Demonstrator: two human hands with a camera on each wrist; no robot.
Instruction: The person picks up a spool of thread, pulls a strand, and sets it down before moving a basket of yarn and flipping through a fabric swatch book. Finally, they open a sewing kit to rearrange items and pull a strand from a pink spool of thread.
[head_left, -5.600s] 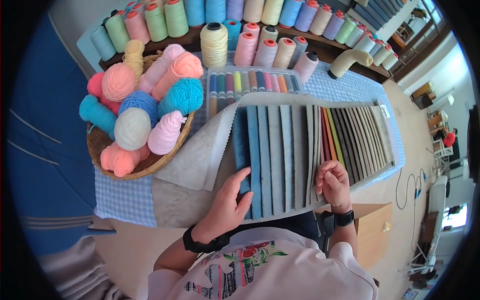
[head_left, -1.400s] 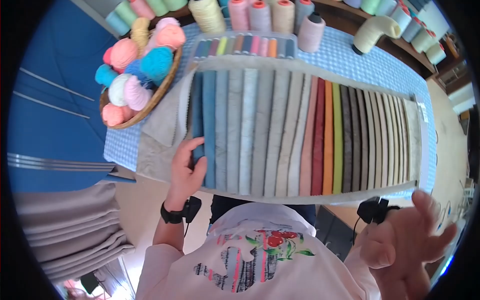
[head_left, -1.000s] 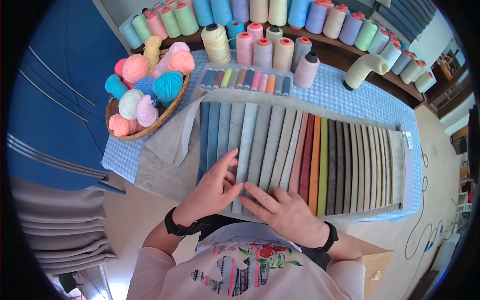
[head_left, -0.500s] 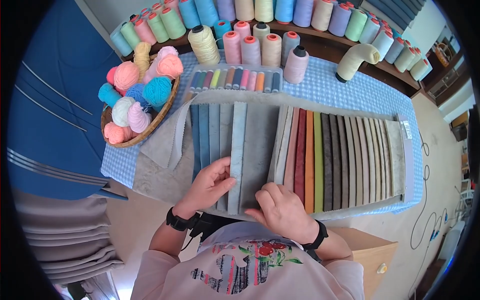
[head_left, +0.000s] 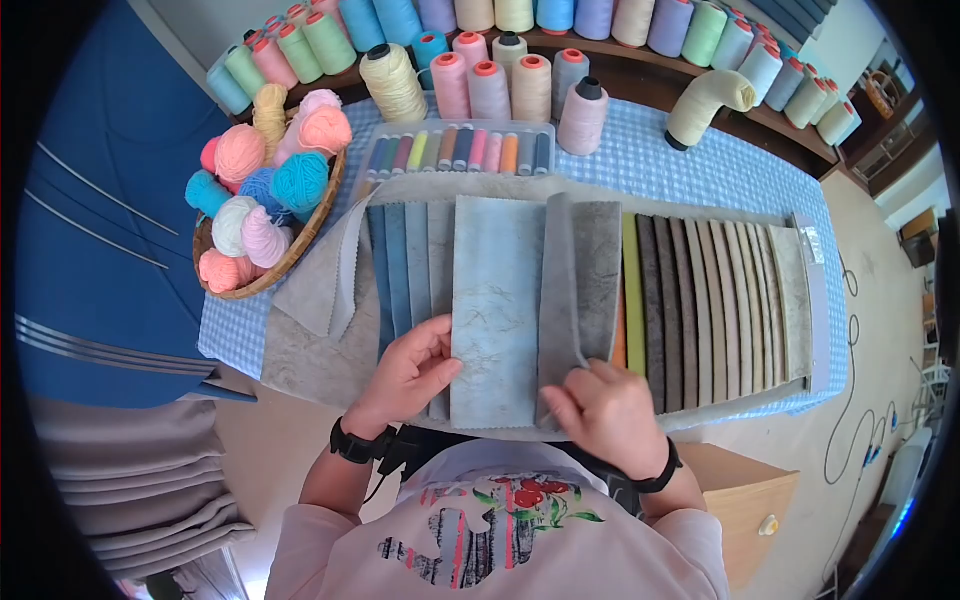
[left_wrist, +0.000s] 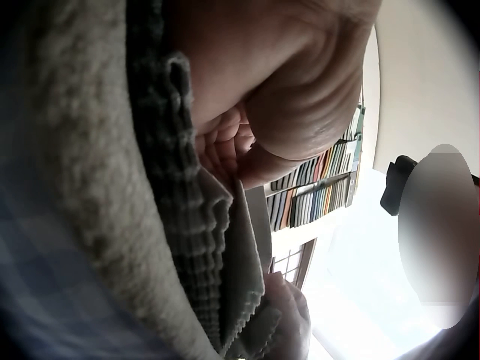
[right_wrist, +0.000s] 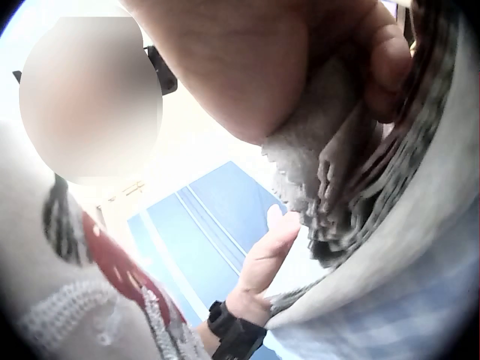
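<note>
A fabric swatch book [head_left: 795, 320] lies across the table. Its pale blue swatch [head_left: 497, 300] is widely exposed, and the left hand [head_left: 408, 378] pinches that swatch's left edge between thumb and fingers. The right hand [head_left: 615, 415] grips the lower edge of grey swatches [head_left: 597, 270], which are lifted and bent toward the right over the coloured ones. In the left wrist view the left hand [left_wrist: 255, 82] has thumb and fingers at the zigzag-edged cloth [left_wrist: 244, 270]. In the right wrist view, bunched grey swatches [right_wrist: 300, 142] sit within the right hand [right_wrist: 262, 67].
A wicker basket [head_left: 315, 235] of yarn balls stands at the left. Behind the book are a clear case [head_left: 450, 160] of small spools and a pink cone [head_left: 583, 118]. A bent cream cone [head_left: 705, 105] is at the back right. More thread cones line a curved shelf [head_left: 640, 62].
The right hand has moved right, folding grey swatches over the pink and red ones. More of the pale blue swatch shows. The left hand stays near the same place, pinching its edge.
</note>
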